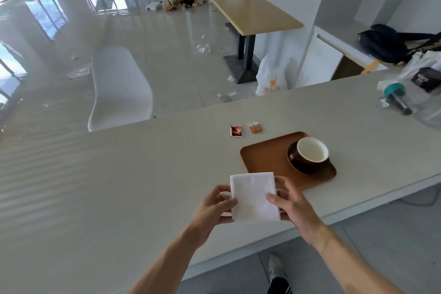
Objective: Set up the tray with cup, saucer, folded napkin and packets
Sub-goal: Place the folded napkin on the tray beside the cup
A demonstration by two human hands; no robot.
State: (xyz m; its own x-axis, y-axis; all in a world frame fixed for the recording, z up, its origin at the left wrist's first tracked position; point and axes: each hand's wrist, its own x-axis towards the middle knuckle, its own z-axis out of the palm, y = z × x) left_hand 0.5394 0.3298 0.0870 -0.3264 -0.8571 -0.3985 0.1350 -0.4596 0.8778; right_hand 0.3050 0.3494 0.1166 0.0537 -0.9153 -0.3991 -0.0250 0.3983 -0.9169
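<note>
A folded white napkin (254, 196) is held flat just above the table, near the front left corner of the brown tray (267, 157). My left hand (214, 205) pinches its left edge and my right hand (291, 203) grips its right edge. On the tray's right side a dark cup with a white inside (310, 153) stands on a dark saucer (298, 167). Beyond the tray, two packets lie on the table: a red and black one (235, 131) and a brown one (255, 128).
The long pale table (119, 174) runs left to right. At its far right lie a teal-banded bottle (393, 95), bags and a dark pouch (427, 79). A white chair (119, 88) stands behind the table; a wooden table (255, 12) stands further back.
</note>
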